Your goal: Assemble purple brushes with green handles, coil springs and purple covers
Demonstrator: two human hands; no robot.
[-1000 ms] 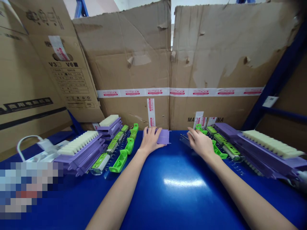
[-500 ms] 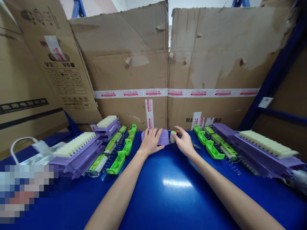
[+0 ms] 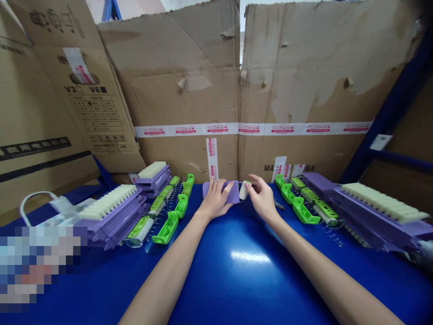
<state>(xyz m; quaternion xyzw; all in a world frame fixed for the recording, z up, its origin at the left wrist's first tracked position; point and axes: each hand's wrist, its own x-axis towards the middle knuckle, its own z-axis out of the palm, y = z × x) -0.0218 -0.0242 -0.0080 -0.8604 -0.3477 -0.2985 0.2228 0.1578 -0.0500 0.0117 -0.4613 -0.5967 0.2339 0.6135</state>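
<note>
The left hand holds a purple part; at its three o'clock, the right hand grasps a whitish piece.

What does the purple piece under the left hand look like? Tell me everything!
The purple piece looks like smooth plastic with a rounded left corner. It lies on the blue table, before the cardboard. The left hand lies across its top, hiding the middle. A white block is by its right end.

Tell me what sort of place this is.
Probably a small assembly workbench: green brackets lie in rows and purple housings are stacked on a blue tabletop, with large cardboard sheets standing behind.
</note>
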